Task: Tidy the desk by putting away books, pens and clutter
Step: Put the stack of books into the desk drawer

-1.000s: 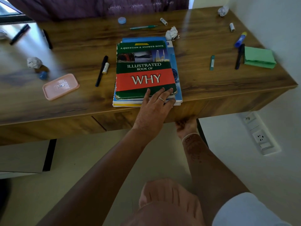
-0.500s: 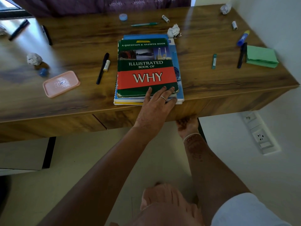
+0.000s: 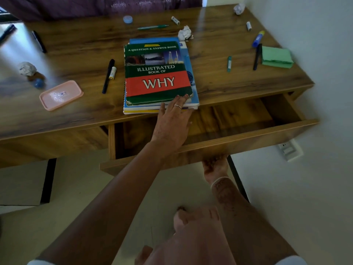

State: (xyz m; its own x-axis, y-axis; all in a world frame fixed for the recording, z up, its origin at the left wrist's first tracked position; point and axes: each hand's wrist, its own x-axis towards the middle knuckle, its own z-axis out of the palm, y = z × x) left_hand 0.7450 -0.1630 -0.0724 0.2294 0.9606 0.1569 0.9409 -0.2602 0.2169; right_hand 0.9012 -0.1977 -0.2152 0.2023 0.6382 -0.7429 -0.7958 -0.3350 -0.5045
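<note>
A stack of books (image 3: pixel 156 73), topped by a green and red "Illustrated Book of WHY", lies at the front edge of the wooden desk (image 3: pixel 76 44). My left hand (image 3: pixel 172 123) reaches over the open drawer (image 3: pixel 248 138), and its straight fingers rest on the stack's near edge. Below the drawer's front panel, my right hand (image 3: pixel 214 168) grips the lower edge, its fingers hidden underneath. The inside of the drawer shows bare wood. Loose on the desk are a black pen (image 3: pixel 108 75), a green pen (image 3: pixel 152 27), a blue marker (image 3: pixel 257 38) and another black pen (image 3: pixel 257 56).
Crumpled paper balls (image 3: pixel 184 33) (image 3: pixel 27 68) (image 3: pixel 239 9), a pink lid (image 3: pixel 61 95), a folded green cloth (image 3: pixel 277 56), a teal stick (image 3: pixel 229 63) and a blue cap (image 3: pixel 127 19) lie about. A white wall with a socket (image 3: pixel 288 150) closes the right side.
The drawer under the books was shut and now stands pulled out toward me, with my right hand on its front. My left hand slid back to the stack's near edge.
</note>
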